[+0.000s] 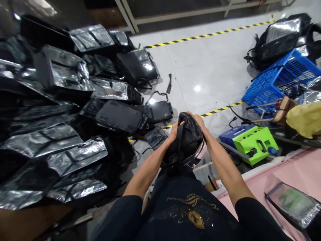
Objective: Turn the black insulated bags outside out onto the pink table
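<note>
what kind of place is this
Probably a bag workshop or warehouse floor: a big pile of black bags, many with shiny silvery panels, fills the left side, yellow-and-black striped tape marks the tiled floor, and a blue plastic crate sits on the right.

Glossy pale tiled floor (210,67), yellow-black tape (213,34), pale frame (175,15) at back.
</note>
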Demonstrator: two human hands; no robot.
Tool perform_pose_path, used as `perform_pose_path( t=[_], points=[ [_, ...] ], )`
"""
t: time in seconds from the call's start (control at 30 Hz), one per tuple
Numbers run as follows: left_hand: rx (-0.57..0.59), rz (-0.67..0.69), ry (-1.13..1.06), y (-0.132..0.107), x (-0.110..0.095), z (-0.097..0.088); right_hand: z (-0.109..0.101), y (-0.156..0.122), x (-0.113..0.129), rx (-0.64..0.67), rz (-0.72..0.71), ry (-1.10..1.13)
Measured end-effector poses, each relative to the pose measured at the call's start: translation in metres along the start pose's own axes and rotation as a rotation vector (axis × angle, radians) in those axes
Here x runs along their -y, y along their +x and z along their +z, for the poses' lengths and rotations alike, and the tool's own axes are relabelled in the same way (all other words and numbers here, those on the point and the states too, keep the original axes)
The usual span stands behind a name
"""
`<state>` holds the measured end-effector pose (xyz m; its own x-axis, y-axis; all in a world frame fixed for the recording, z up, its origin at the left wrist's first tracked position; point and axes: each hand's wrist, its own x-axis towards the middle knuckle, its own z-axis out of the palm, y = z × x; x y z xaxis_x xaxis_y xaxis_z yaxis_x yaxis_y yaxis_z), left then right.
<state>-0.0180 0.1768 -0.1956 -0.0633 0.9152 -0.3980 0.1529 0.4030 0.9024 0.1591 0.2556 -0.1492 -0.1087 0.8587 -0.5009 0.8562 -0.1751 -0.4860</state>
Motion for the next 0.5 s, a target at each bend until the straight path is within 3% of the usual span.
perform_pose_path(
  t=[0.1,0.13,0.23,0.33,0.4,0.5],
  points=[
    [-0.003,-0.001,-0.019,0.004,0.001,0.001,-0.006,0.0,0.005,0.009,0.023,0.031],
    [-0.011,0.007,-0.009,0.003,0.0,-0.002,-0.013,-0.004,0.006,-0.05,0.027,0.044],
    [-0.038,0.038,0.015,-0.004,-0.003,-0.01,-0.038,-0.032,0.003,-0.39,0.032,0.185],
    [-0.062,0.056,0.002,-0.015,-0.003,-0.012,-0.046,-0.087,-0.016,-0.667,-0.025,0.36],
    [-0.092,0.061,-0.01,-0.025,0.001,-0.009,-0.03,-0.129,-0.032,-0.69,-0.021,0.394],
    [-0.087,0.063,0.0,-0.04,0.008,-0.002,0.018,-0.176,-0.048,-0.622,0.062,0.39]
  ],
)
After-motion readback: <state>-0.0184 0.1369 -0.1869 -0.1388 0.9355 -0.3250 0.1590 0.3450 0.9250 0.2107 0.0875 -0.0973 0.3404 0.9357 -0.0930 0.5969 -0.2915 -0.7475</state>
